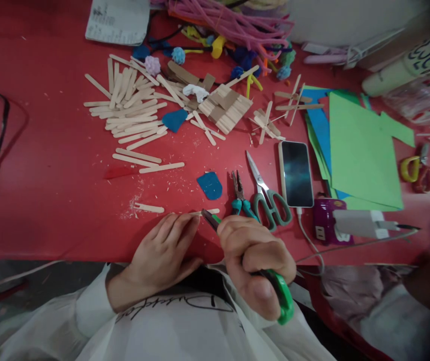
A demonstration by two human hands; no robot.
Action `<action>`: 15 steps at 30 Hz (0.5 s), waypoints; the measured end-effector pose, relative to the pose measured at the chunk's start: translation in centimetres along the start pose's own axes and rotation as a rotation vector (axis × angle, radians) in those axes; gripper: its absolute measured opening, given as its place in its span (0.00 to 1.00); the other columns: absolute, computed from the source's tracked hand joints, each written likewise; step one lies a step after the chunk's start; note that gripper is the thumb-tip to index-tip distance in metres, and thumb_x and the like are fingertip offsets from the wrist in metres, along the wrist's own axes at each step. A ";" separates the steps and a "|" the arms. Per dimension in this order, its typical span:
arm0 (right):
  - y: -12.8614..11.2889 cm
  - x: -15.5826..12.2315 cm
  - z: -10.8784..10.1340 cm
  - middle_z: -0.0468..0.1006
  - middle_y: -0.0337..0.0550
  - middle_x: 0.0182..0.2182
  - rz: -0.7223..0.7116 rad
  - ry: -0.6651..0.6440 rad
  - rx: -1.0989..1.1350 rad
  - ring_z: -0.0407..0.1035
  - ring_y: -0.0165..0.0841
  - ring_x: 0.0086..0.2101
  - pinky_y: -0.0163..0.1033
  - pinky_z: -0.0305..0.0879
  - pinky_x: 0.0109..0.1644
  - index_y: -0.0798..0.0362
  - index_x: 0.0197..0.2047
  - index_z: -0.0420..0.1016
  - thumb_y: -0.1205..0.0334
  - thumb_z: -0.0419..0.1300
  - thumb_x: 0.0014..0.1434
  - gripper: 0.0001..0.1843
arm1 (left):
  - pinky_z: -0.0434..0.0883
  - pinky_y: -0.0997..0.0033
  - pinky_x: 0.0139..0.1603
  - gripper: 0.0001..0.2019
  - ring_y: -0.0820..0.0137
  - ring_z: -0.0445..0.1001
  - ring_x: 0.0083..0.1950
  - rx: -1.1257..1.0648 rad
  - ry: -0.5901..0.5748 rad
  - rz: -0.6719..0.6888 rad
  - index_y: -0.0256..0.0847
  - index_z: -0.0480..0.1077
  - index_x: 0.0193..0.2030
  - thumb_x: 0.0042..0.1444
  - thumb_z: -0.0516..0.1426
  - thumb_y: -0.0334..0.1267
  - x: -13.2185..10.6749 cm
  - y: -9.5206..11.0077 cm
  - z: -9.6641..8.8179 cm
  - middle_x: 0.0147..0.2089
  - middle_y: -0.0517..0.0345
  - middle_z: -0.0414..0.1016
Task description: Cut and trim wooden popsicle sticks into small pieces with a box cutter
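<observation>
My left hand [166, 245] lies at the table's front edge, its fingertips pressing down a wooden craft stick [215, 211]. Most of that stick is hidden under the fingers and the tool. My right hand [256, 255] is wrapped round a green-handled tool [285, 298], whose dark narrow tip meets the stick beside my left fingertips. My fingers cover its middle, so its exact kind is unclear. A notched craft stick [150, 207] lies just beyond my left hand. Teal-handled pliers [239, 193] and grey-green scissors [267, 193] rest beyond my right hand.
Loose craft sticks [132, 105] are heaped at the back, near a joined stick panel [226, 108]. A phone [296, 173] lies right of the scissors, by a purple power adapter [328, 220] and green paper [365, 150]. Blue scraps [210, 185] lie mid-table. Another person's sleeve [399, 316] is at right.
</observation>
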State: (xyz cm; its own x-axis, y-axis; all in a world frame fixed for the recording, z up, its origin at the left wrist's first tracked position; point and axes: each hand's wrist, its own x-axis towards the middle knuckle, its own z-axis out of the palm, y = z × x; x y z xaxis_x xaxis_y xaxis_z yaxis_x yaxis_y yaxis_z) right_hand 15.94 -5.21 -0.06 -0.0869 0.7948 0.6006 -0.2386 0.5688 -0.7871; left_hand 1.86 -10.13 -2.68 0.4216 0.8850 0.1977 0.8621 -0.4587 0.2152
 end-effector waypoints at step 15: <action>-0.6 1.4 0.1 0.54 0.32 0.16 0.244 0.025 0.082 0.49 0.25 0.17 0.37 0.49 0.23 0.51 0.22 0.56 0.60 0.52 0.54 0.11 | 0.65 0.62 0.53 0.26 0.59 0.67 0.52 -0.006 0.026 0.027 0.31 0.67 0.54 0.56 0.50 0.50 -0.1 -0.1 0.3 0.50 0.46 0.72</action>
State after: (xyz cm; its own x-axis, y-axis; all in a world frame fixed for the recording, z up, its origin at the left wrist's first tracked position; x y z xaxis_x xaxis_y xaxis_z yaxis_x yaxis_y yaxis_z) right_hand 15.89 -4.43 1.27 -0.1276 0.9121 0.3895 -0.2917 0.3409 -0.8937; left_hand 1.78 -10.14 -2.97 0.4376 0.8698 0.2281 0.8485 -0.4834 0.2153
